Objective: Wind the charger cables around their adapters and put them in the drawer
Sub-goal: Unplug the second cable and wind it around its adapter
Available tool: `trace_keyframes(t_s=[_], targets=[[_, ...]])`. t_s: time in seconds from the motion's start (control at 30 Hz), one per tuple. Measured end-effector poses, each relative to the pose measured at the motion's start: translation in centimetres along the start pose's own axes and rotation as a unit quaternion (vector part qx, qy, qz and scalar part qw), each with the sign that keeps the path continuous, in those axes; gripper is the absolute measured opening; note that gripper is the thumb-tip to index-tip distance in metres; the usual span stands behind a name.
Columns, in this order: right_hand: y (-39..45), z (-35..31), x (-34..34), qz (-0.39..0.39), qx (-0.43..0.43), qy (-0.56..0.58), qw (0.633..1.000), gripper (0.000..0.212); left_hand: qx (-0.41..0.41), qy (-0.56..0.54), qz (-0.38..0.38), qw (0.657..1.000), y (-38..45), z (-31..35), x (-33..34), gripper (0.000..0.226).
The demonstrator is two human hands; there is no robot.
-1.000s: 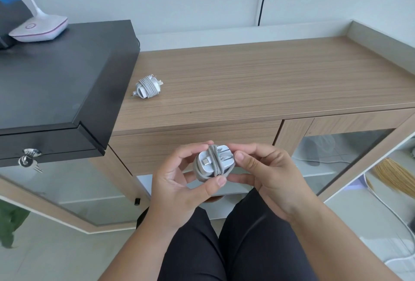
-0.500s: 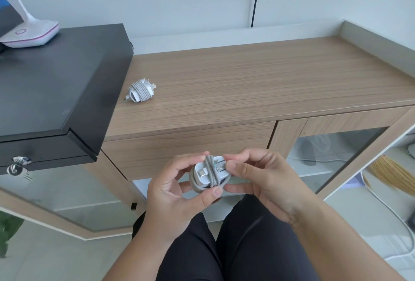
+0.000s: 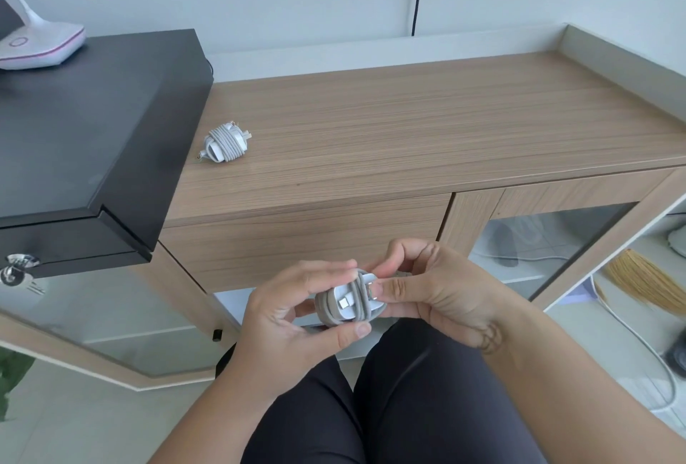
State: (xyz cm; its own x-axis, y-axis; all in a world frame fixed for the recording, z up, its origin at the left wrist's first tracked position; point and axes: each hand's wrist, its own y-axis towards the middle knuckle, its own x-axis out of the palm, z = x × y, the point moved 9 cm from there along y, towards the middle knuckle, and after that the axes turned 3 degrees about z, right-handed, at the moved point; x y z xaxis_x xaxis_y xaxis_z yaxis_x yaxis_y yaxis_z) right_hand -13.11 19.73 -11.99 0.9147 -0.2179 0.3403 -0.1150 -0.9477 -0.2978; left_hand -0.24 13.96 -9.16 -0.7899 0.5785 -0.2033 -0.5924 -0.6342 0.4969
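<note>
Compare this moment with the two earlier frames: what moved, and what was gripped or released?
Nothing was released. Both hands, left and right, still hold the wound charger; the right fingers shifted slightly on its plug end. The camera swung. The other charger stayed on the cabinet top, drawer shut.

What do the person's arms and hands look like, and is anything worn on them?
Both forearms are bare: no sleeves show. The left hand and the right hand wear no gloves, and no rings, watch or bracelets show. The nails are short, with no coloured polish. A faint dark marking sits by the right wrist; what it shows cannot be made out. Dark trousers cover the legs below.
</note>
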Motion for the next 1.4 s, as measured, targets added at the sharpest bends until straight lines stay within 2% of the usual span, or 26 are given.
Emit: trace_keyframes(t_s=[0.17,0.27,0.37,0.47,0.7,0.9,1.03,1.2,1.4], targets=[[0.3,0.3,-0.3,-0.035,-0.020,0.031,0.999,0.018,-0.026,-0.034,0.011,0.999,0.0,-0.4,-0.3,0.049],[0.2,0.1,0.0,-0.074,-0.075,0.036,0.994,0.040,-0.099,-0.119,0.041,0.987,0.3,-1.3,-0.3,0.048],[0.8,0.3,-0.4,-0.036,-0.134,-0.061,0.988,0.058,-0.153,-0.184,0.071,0.968,0.4,-2.3,0.0,0.046],[1.3,0.3,-0.6,-0.009,-0.151,-0.084,0.985,0.058,-0.183,-0.199,0.071,0.960,0.4,-3.0,0.8,0.052],[1.5,0.6,-1.1,0.021,-0.198,-0.047,0.979,0.058,-0.244,-0.136,0.056,0.959,0.6,-2.9,0.5,0.028],[1.5,0.8,-1.0,0.036,-0.234,-0.054,0.970,0.056,-0.322,-0.083,0.077,0.940,1.2,-3.0,-0.5,0.029],[1.5,1.0,-1.1,0.036,-0.237,-0.071,0.968,0.055,-0.331,-0.064,0.049,0.940,1.2,-3.1,-0.3,0.024],[1.3,1.5,-1.4,0.036,-0.231,-0.093,0.968,0.053,-0.325,-0.044,0.008,0.945,1.4,-3.3,0.0,0.033],[0.8,1.2,-1.4,0.041,-0.247,-0.098,0.963,0.052,-0.318,-0.034,0.027,0.947,1.3,-3.3,0.1,0.032]])
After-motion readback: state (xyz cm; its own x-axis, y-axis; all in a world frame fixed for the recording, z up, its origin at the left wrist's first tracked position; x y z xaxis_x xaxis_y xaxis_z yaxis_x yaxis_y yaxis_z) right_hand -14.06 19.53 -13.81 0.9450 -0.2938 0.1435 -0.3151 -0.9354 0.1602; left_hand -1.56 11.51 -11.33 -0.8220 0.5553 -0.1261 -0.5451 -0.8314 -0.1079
